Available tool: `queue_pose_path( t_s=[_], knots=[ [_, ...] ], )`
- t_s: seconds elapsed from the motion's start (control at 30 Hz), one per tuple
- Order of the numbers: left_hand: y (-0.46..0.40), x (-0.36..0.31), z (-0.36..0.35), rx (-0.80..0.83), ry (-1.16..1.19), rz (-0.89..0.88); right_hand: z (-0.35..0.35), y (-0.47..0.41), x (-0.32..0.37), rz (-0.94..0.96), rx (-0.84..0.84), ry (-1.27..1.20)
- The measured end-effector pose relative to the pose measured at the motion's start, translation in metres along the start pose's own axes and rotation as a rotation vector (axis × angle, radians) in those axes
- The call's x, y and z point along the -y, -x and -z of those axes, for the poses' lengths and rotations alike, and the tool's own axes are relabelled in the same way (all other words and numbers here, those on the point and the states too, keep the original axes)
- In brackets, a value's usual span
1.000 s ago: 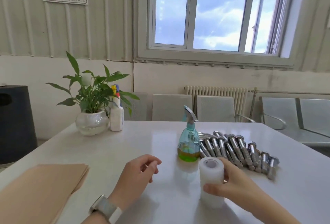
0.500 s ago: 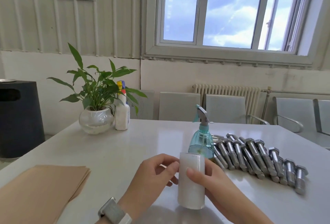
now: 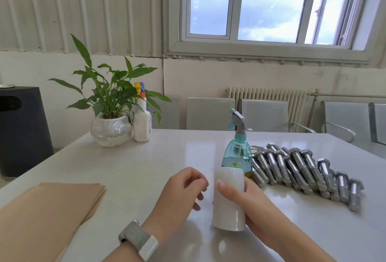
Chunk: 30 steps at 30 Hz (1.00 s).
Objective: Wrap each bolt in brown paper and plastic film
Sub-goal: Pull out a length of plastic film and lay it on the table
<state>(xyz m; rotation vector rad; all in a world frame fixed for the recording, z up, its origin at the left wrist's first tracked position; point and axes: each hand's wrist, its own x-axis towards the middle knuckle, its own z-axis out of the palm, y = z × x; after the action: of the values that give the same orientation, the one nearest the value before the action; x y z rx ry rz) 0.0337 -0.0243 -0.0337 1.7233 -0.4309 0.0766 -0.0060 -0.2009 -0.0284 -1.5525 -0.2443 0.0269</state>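
Head view: right hand [image 3: 253,203] grips the upright plastic film roll [image 3: 228,199] on the table [image 3: 146,163]; left hand [image 3: 179,192] hovers beside it, loosely curled, empty. Bolts [image 3: 302,170] wait bare at right, brown paper [image 3: 48,209] at left. Seemingly setup; next, probably finding the film's edge.

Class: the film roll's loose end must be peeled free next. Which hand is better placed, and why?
Left. The right hand already grips the upright film roll; the left hand holds nothing, its fingertips just beside the roll.
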Motion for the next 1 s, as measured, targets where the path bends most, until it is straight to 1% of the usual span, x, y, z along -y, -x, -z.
queue_pose_path(
  t_s=[0.07,0.13,0.2,0.27,0.37,0.47,0.53,0.73,0.8,0.9,1.0],
  knots=[
    [0.000,0.001,-0.009,-0.005,0.123,0.083,-0.005,0.000,-0.001,-0.001,-0.005,-0.062],
    [0.001,0.002,-0.019,-0.062,0.202,0.123,-0.012,0.001,-0.001,0.017,-0.007,-0.086],
    [0.001,0.004,-0.025,-0.156,0.222,0.127,-0.019,0.001,-0.001,0.042,-0.012,-0.078],
    [0.000,0.008,-0.028,-0.231,0.224,0.130,-0.023,0.002,-0.003,0.008,-0.056,-0.104],
    [-0.001,0.013,-0.024,-0.323,0.096,0.065,-0.023,0.001,-0.006,-0.069,-0.071,-0.214],
    [-0.005,0.013,-0.014,-0.407,-0.049,-0.061,-0.020,0.000,-0.006,-0.087,-0.021,-0.273],
    [-0.007,0.012,-0.008,-0.431,-0.109,-0.101,-0.019,0.000,-0.006,-0.085,-0.001,-0.287],
    [-0.012,0.015,0.000,-0.472,-0.165,-0.076,-0.010,-0.003,-0.002,-0.094,-0.132,-0.264],
    [-0.013,0.016,0.002,-0.472,-0.135,-0.046,-0.005,-0.001,0.001,-0.147,-0.136,-0.296],
    [-0.017,0.017,0.007,-0.467,0.002,0.047,0.005,0.002,0.003,-0.277,-0.102,-0.396],
    [-0.021,0.022,0.014,-0.466,0.150,0.144,0.011,0.001,0.003,-0.296,-0.040,-0.425]
  ],
)
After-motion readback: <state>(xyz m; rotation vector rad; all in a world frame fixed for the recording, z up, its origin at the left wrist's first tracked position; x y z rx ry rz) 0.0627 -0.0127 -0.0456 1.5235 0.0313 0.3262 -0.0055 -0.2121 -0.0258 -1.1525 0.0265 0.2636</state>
